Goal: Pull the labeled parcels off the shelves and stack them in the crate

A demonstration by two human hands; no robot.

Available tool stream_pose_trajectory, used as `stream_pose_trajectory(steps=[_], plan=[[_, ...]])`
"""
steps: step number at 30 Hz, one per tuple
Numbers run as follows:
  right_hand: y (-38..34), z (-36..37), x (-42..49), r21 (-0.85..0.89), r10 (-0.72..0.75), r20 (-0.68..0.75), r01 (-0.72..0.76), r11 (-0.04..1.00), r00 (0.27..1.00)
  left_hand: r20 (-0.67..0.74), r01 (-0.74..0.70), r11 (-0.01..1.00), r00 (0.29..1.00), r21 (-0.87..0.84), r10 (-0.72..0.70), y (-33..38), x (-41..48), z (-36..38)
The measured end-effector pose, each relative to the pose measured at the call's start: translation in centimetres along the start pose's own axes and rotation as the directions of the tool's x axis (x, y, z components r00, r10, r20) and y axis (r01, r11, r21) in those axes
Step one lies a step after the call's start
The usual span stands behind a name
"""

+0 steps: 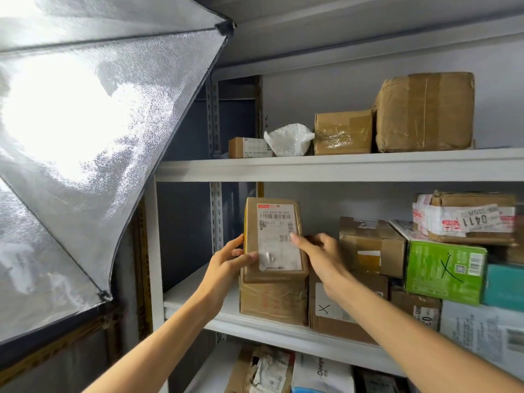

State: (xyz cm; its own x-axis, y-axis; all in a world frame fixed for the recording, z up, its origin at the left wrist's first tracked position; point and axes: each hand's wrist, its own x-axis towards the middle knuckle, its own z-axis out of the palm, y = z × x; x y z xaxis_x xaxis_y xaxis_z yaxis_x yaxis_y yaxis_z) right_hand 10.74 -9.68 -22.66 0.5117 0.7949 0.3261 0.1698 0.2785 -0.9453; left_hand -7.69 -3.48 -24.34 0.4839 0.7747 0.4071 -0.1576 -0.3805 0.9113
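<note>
A brown cardboard parcel with a white shipping label point(273, 236) stands upright on the middle shelf point(198, 302), on top of another taped brown box point(273, 302). My left hand point(229, 259) grips its lower left edge, thumb across the front. My right hand point(317, 251) holds its right side, thumb on the label and fingers curled behind. No crate is in view.
More parcels fill the middle shelf to the right: a brown box point(371, 245), a green box marked X point(445, 270), a labeled box point(467, 217). The upper shelf point(340, 165) carries boxes and a white bag point(289, 140). A lit softbox point(99, 137) crowds the left.
</note>
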Motion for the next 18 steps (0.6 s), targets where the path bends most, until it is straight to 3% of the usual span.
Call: stream_pose_trajectory(steps=[6,10,13,18], plan=[[-1.1,0.1,0.3,-0.031,-0.068,0.012,0.068,0.997,0.998,-0.005,0.007,0.993,1.0,-0.115,-0.007,0.2,0.2,0.1],[-0.9,-0.5,-0.2,0.047,-0.101,0.102,0.096,0.994,0.99,-0.101,0.036,0.981,0.993,-0.192,-0.056,0.0,0.3,0.0],[-0.6,-0.9,-0.3,0.096,-0.139,0.175,0.124,0.988,0.975,-0.096,0.083,0.974,0.99,-0.213,-0.106,0.1,0.4,-0.2],[-0.7,-1.1,-0.3,0.002,-0.184,0.205,0.188,0.982,0.961,-0.114,0.106,0.97,0.985,-0.219,-0.133,0.1,0.7,-0.4]])
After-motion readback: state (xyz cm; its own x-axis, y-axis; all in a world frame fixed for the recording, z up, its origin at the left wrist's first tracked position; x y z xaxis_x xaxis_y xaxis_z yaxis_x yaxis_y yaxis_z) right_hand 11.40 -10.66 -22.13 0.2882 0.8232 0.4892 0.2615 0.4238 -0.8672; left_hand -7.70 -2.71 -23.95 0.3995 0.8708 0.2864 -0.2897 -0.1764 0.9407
